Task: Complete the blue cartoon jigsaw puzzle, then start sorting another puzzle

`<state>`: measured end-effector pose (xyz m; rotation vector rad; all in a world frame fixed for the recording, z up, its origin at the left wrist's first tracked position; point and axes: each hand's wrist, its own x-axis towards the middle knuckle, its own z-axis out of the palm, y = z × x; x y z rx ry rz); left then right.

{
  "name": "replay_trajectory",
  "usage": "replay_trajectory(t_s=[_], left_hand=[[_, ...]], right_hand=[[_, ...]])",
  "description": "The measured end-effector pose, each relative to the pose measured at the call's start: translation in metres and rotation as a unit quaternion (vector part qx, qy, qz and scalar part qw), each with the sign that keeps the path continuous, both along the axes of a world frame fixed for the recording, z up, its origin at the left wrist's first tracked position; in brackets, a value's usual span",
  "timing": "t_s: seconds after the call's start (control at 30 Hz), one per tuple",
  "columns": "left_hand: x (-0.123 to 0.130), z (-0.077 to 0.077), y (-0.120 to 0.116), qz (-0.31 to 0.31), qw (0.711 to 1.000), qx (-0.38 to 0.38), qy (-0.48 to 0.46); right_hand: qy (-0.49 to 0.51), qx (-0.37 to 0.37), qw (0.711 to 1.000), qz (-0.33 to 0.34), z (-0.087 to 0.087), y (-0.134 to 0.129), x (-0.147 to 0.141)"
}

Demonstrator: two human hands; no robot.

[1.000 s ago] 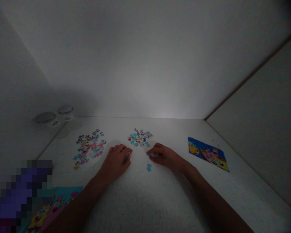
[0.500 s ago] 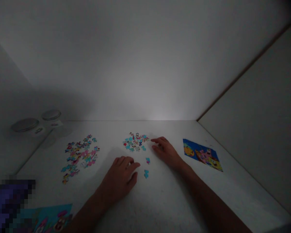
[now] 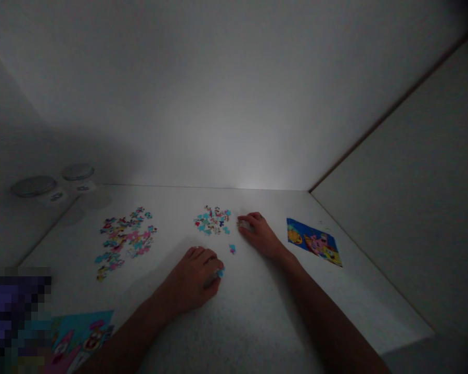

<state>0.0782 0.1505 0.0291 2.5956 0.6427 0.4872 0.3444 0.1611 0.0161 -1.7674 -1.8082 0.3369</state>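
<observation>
My left hand (image 3: 197, 278) is low over the white table, closed on a light-blue jigsaw puzzle piece (image 3: 220, 271) between thumb and fingers. Further off, my right hand (image 3: 259, 234) is at the right side of a small cluster of puzzle pieces (image 3: 212, 221). Its thumb and index finger close around a small puzzle piece (image 3: 237, 224), mostly covered by the fingertips. Between the two hands lies one loose blue and purple piece (image 3: 232, 249).
A larger spread of puzzle pieces (image 3: 127, 236) lies to the left. On the right is a blue cartoon picture sheet (image 3: 314, 242); another colourful picture (image 3: 81, 332) is at lower left. Two lidded clear containers (image 3: 35, 186) stand at the far left. Walls border the table.
My left hand has closed on the light-blue piece that lay on the table. My right thumb and index finger have come together on a piece at the cluster's edge. The view has shifted slightly.
</observation>
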Motion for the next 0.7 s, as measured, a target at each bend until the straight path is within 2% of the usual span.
replay_trajectory(t_s=[0.13, 0.33, 0.57, 0.7], left_hand=[[-0.001, 0.002, 0.001, 0.007, 1.0, -0.009, 0.012], [-0.001, 0.005, 0.001, 0.006, 1.0, -0.015, 0.008], [-0.002, 0.002, 0.003, -0.001, 1.0, -0.011, 0.017], [-0.004, 0.004, 0.004, -0.01, 1.0, -0.001, 0.022]], right_hand=[[-0.004, -0.026, 1.0, 0.012, 0.004, -0.002, 0.0], [0.003, -0.105, 0.994, 0.034, 0.017, -0.011, 0.006], [0.032, -0.215, 0.972, 0.091, 0.035, -0.028, 0.021], [0.05, -0.261, 0.958, 0.106, 0.038, -0.033, 0.026]])
